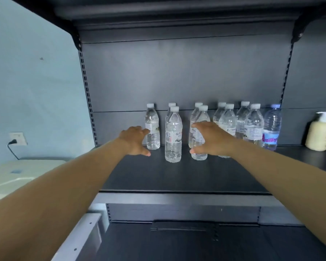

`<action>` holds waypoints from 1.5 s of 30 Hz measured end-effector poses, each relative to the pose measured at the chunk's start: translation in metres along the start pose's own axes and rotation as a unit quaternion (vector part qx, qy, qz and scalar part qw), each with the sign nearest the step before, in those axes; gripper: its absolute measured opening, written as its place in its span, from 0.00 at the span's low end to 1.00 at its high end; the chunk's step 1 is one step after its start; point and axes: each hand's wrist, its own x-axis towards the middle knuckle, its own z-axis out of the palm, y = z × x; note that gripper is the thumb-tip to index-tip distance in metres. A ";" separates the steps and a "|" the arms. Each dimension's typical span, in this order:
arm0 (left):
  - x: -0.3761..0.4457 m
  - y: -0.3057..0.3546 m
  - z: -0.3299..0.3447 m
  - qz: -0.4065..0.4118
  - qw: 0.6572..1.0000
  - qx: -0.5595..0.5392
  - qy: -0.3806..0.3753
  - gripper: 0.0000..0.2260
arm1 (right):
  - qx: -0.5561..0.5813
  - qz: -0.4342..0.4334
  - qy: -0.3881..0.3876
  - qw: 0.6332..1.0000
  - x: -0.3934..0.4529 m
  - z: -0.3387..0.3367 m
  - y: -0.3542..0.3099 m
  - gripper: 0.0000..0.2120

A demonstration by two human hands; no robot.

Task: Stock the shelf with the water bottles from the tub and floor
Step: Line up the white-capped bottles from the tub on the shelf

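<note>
Hands (174,139) flanking front bottle (173,136) on shelf (158,176)

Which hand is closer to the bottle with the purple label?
The right hand. It is at the clear bottles a few places left of the purple-label bottle; the left hand is further left, by the leftmost bottle.
</note>
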 end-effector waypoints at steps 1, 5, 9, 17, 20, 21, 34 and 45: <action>-0.016 0.007 0.000 -0.002 1.000 0.012 -0.007 0.39 | -0.010 0.003 -0.007 1.000 -0.013 0.001 0.001 0.44; -0.078 0.033 0.005 -0.010 1.000 -0.008 -0.006 0.40 | -0.036 0.012 -0.030 0.999 -0.065 0.006 0.002 0.46; -0.138 0.063 0.037 -0.031 0.997 -0.074 0.019 0.38 | -0.019 0.029 -0.037 0.999 -0.126 0.020 -0.004 0.45; -0.229 0.108 0.127 -0.011 0.992 -0.122 0.007 0.36 | 0.003 0.073 -0.073 0.995 -0.247 0.094 -0.007 0.44; -0.260 0.125 0.177 -0.002 0.991 -0.126 -0.038 0.36 | 0.018 0.083 -0.090 0.992 -0.292 0.140 0.004 0.43; -0.269 0.131 0.195 -0.002 0.990 -0.125 -0.061 0.37 | 0.023 0.087 -0.103 0.990 -0.305 0.157 0.008 0.42; -0.339 0.218 0.451 -0.073 0.934 -0.223 -0.269 0.39 | 0.163 0.184 -0.234 0.941 -0.425 0.394 0.104 0.43; -0.425 0.274 0.705 -0.222 0.835 -0.341 -0.370 0.39 | 0.308 0.356 -0.275 0.838 -0.548 0.641 0.153 0.38</action>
